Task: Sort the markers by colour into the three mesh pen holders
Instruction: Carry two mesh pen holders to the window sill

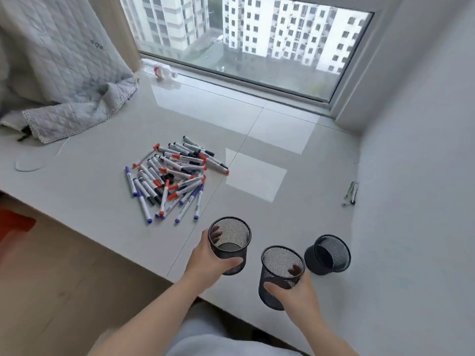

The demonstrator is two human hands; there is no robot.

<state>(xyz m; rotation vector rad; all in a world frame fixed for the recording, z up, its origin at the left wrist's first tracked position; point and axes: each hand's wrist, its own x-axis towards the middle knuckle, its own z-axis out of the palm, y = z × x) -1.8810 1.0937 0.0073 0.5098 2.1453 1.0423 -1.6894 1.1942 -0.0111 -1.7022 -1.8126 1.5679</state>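
Markers (171, 176) are heaped in a loose pile at the centre left of the frame, on the pale glossy counter (257, 140); red, blue and black caps are mixed together and the slim white barrels lie crossed over one another. None has been sorted yet, to judge by the holders, all of which appear empty.

Three black mesh holders are grouped at the lower middle of the frame, well apart from the pile. The left holder (229, 244) is gripped by the left hand (205, 258), with the thumb curled across its front and the fingers seen through the mesh behind. The middle holder (282, 276) is gripped the same way by the right hand (295, 294). The right holder (327, 254) is touched by neither hand and appears tilted in the wide-angle view, its mouth turned toward the lower right of the frame.

The step in hand is judged to be the setting out of the holders before sorting. Next, the two held holders would need to be stood upright near the pile, the third brought beside them, and a colour assigned to each.

The holders are round, rigid wire mesh with solid rims; the counter is smooth and reflective, so markers could roll. A quilted grey cloth (64, 73) is draped at the upper left.
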